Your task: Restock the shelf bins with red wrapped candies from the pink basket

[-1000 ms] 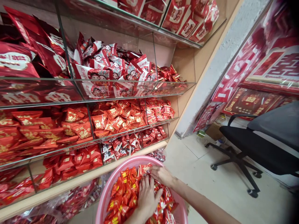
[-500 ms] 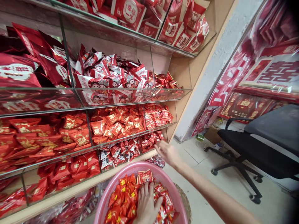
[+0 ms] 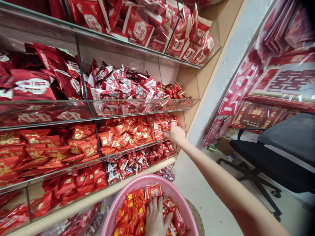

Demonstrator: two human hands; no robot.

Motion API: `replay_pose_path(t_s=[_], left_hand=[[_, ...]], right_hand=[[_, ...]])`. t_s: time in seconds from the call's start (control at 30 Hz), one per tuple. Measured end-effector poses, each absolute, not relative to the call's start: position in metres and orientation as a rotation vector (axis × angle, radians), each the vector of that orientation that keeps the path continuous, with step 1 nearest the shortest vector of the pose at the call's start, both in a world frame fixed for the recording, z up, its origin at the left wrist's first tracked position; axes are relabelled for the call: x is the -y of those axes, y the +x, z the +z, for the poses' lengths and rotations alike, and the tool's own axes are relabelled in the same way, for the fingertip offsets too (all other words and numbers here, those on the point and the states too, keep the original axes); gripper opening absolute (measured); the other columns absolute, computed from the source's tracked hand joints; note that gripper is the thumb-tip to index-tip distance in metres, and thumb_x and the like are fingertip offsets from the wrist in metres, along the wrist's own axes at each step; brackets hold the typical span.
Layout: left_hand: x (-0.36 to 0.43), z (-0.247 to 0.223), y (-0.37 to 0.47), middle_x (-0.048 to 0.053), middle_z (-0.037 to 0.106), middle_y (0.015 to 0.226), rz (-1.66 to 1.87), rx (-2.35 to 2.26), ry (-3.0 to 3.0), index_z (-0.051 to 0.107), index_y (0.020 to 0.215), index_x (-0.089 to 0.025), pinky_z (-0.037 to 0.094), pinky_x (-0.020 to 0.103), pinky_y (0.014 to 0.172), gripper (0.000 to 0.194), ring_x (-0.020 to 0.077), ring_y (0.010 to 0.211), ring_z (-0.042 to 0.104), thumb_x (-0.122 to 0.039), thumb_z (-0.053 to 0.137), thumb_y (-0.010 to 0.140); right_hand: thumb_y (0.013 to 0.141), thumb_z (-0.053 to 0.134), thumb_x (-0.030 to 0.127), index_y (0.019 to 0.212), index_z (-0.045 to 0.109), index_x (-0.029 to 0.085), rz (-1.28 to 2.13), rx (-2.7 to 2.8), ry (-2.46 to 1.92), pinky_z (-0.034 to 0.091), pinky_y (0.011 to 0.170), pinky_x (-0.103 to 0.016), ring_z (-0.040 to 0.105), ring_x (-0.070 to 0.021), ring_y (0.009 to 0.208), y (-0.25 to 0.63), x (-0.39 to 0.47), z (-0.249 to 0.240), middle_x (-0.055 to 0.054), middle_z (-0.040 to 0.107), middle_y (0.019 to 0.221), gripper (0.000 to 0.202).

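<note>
red packets lie in the pink basket, beneath and beside the left hand, spread loosely on top. the right hand is at small shelved packets; whether it grasps one, i cannot tell.

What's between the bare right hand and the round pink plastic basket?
The head view shows a clear glass edge, small glossy red packets and a pale wooden board between right hand and basket.
</note>
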State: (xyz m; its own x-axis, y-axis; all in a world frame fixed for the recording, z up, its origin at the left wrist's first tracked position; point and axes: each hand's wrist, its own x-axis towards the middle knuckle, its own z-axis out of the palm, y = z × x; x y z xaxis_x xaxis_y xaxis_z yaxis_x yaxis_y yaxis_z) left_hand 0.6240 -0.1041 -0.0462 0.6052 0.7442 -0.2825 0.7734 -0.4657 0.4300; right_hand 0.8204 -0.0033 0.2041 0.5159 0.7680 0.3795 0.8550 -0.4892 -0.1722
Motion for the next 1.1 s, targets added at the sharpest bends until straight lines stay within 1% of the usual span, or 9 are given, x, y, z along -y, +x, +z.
replay_pose_path(t_s=[0.13,0.3,0.4,0.53,0.63,0.7,0.8,0.9,1.1], left_hand=[[0.104,-0.046,0.623,0.011,0.023,0.152,-0.060,-1.196,2.308,0.024,0.145,-0.016,0.016,0.041,0.113,0.074,0.0288,0.140,0.018,-0.058,0.029,0.084],[0.106,-0.044,0.623,0.011,0.021,0.153,-0.074,-1.193,2.308,0.023,0.145,-0.016,0.015,0.041,0.113,0.074,0.0286,0.140,0.017,-0.057,0.029,0.084],[0.107,-0.040,0.623,0.011,0.020,0.153,-0.085,-1.199,2.301,0.022,0.146,-0.016,0.015,0.041,0.113,0.073,0.0286,0.141,0.017,-0.056,0.028,0.085],[0.108,-0.037,0.622,0.010,0.021,0.153,-0.056,-1.197,2.300,0.023,0.145,-0.017,0.015,0.041,0.113,0.072,0.0283,0.140,0.017,-0.055,0.029,0.085],[0.109,-0.039,0.623,0.011,0.021,0.153,-0.039,-1.188,2.294,0.023,0.145,-0.018,0.014,0.042,0.114,0.071,0.0283,0.140,0.017,-0.056,0.030,0.086],[0.109,-0.040,0.623,0.011,0.018,0.154,-0.046,-1.192,2.278,0.019,0.146,-0.016,0.013,0.042,0.114,0.073,0.0284,0.141,0.016,-0.056,0.029,0.086],[0.109,-0.043,0.625,0.013,0.015,0.154,-0.054,-1.191,2.270,0.011,0.147,-0.010,0.012,0.040,0.114,0.078,0.0272,0.141,0.013,-0.056,0.028,0.086],[0.109,-0.044,0.625,0.015,0.014,0.154,-0.066,-1.195,2.271,0.005,0.146,-0.005,0.011,0.039,0.114,0.081,0.0267,0.142,0.012,-0.055,0.028,0.086],[0.110,-0.043,0.625,0.014,0.021,0.152,-0.031,-1.245,2.292,0.021,0.145,-0.010,0.015,0.041,0.112,0.076,0.0298,0.139,0.019,-0.055,0.030,0.085]], right_hand=[[0.074,0.059,0.038,0.111,0.042,0.013,-0.300,1.372,-2.484,0.045,0.081,-0.041,0.059,-0.0322,0.105,0.817,0.003,0.210,-0.019,0.064,0.107,0.047],[0.074,0.059,0.041,0.111,0.043,0.014,-0.254,1.415,-2.487,0.044,0.081,-0.041,0.060,-0.0327,0.103,0.823,0.007,0.222,-0.019,0.063,0.109,0.049],[0.071,0.060,0.042,0.107,0.046,0.015,-0.199,1.456,-2.475,0.045,0.077,-0.038,0.061,-0.0313,0.099,0.838,0.011,0.223,-0.018,0.063,0.107,0.048],[0.069,0.060,0.041,0.092,0.049,0.018,-0.216,1.511,-2.368,0.043,0.066,-0.031,0.062,-0.0243,0.083,0.859,0.028,0.222,-0.010,0.066,0.089,0.034],[0.068,0.060,0.040,0.081,0.046,0.021,-0.212,1.524,-2.207,0.039,0.057,-0.026,0.057,-0.0165,0.066,0.859,0.056,0.220,-0.001,0.062,0.071,0.027],[0.069,0.059,0.039,0.078,0.043,0.023,-0.117,1.562,-2.086,0.037,0.053,-0.024,0.052,-0.0130,0.059,0.848,0.078,0.212,0.003,0.057,0.064,0.025],[0.074,0.055,0.041,0.077,0.040,0.024,0.084,1.674,-1.912,0.034,0.051,-0.024,0.047,-0.0112,0.054,0.826,0.104,0.182,0.006,0.053,0.061,0.023],[0.075,0.054,0.034,0.078,0.039,0.023,0.233,1.773,-1.819,0.034,0.054,-0.025,0.047,-0.0117,0.058,0.805,0.117,0.131,0.004,0.054,0.067,0.019],[0.073,0.055,0.029,0.085,0.038,0.022,0.412,1.908,-1.833,0.034,0.058,-0.026,0.047,-0.0131,0.063,0.783,0.118,0.039,0.003,0.053,0.072,0.022]])
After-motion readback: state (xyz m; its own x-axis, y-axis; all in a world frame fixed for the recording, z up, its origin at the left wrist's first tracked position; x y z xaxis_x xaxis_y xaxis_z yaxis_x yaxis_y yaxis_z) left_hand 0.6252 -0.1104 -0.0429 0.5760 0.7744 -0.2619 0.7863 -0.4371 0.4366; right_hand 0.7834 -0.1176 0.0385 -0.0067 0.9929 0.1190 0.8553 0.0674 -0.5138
